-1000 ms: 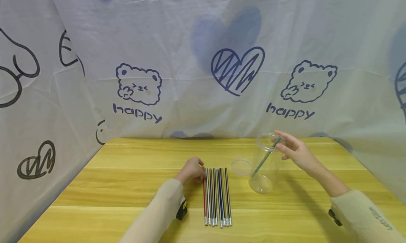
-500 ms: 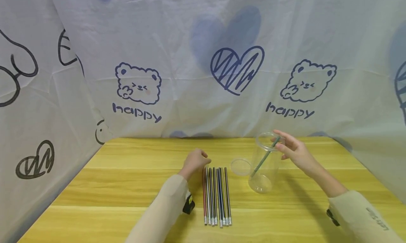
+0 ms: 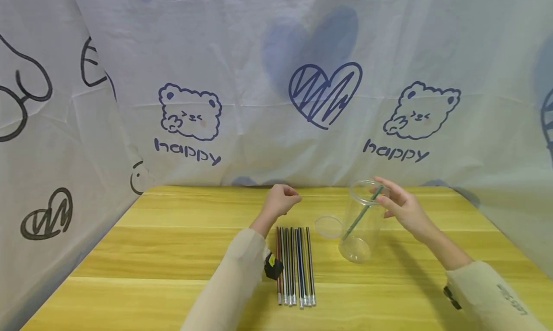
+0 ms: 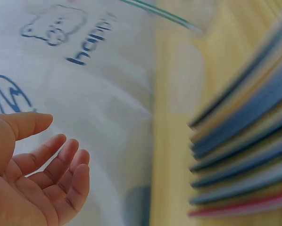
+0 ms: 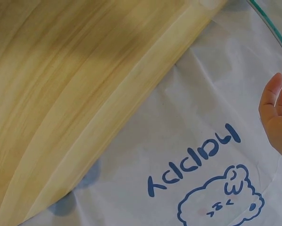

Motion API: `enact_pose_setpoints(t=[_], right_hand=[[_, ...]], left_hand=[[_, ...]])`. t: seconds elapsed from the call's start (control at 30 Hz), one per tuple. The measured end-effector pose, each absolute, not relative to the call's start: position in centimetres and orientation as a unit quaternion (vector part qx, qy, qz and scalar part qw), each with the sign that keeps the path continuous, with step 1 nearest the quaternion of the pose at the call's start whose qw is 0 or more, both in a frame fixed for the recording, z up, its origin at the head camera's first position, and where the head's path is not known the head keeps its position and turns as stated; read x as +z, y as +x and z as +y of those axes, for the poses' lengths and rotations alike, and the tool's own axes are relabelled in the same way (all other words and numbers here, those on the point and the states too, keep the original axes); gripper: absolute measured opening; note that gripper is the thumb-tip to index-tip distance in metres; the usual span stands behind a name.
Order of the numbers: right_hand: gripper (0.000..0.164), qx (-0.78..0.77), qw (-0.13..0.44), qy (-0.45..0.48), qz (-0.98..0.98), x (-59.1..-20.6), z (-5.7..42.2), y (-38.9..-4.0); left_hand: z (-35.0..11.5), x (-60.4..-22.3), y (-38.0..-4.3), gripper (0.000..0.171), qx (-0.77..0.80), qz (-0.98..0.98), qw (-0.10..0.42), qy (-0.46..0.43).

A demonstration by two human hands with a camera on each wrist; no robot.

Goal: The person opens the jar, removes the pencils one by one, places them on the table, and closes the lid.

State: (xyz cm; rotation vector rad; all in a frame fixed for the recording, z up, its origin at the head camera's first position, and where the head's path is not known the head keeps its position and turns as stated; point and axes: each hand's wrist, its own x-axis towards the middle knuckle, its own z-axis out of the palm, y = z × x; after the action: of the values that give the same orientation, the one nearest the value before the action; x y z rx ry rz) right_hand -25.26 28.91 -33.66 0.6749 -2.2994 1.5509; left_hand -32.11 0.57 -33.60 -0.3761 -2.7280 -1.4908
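My left hand [image 3: 281, 200] hovers beyond the far ends of a row of pencils [image 3: 301, 273], its fingers loosely curved. Nothing sits between those fingers in the left wrist view, where the hand [image 4: 44, 179] is beside the blurred pencils [image 4: 244, 127]. At the right, my right hand [image 3: 402, 204] holds a tall clear plastic jar [image 3: 355, 259] by its rim, thumb on the near side. Inside the jar leans a single green pencil [image 3: 363, 215], its upper end close to the thumb. The right wrist view shows only part of the right hand [image 5: 277, 117].
A round clear lid [image 3: 328, 226] lies flat between the pencils and the jar. The pencils lie side by side, silver eraser ends toward me, on a yellow wood-grain table [image 3: 151, 254]. A white printed cloth [image 3: 259, 129] hangs behind the table's far edge.
My left hand has left the red pencil's far end and moved away and to the right, rising past the row. The right hand, jar and green pencil have stayed put.
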Motion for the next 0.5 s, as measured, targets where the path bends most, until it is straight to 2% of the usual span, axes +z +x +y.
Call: enact_pose_setpoints(t=[0.23,0.5], right_hand=[[0.045,0.54,0.144,0.234,-0.795,-33.8,28.8,-25.4],[0.044,0.547,0.145,0.236,-0.79,-33.8,28.9,-25.4]], left_hand=[[2.2,-31.4,-31.3,0.018,-0.521,-0.843,0.021,-0.133],[4.9,-29.5,-30.2,0.017,-0.52,-0.828,0.089,-0.188]])
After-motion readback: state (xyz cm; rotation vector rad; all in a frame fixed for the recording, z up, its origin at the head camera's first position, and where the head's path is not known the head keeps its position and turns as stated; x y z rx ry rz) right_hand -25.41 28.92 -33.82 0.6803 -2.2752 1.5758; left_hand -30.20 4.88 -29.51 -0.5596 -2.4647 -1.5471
